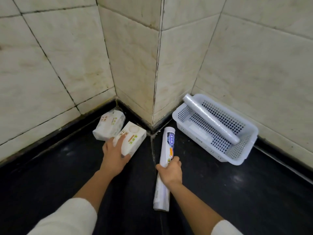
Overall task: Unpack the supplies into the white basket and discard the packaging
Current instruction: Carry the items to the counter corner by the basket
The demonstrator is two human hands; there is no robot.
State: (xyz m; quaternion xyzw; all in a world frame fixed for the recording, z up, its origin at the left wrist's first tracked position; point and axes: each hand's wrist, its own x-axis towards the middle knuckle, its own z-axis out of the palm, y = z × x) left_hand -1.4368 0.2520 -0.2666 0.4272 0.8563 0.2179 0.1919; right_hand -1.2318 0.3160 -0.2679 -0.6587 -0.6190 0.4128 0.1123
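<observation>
A white perforated basket [240,155] sits on the dark counter at the right, against the tiled wall. A clear roll of film [211,119] lies slanted across it, one end on the rim, and a small flat white item [198,131] lies on its bottom. My right hand [170,172] is shut on a long wrapped roll with a printed label [166,146] that lies on the counter. My left hand [115,153] grips a white tissue box [133,138]. Behind the box, a soft tissue pack [108,126] rests in the corner.
Tiled walls surround the black counter [237,192], and a tiled pillar corner [155,82] juts out between the tissue packs and the basket. Both of my forearms wear white sleeves low in the view.
</observation>
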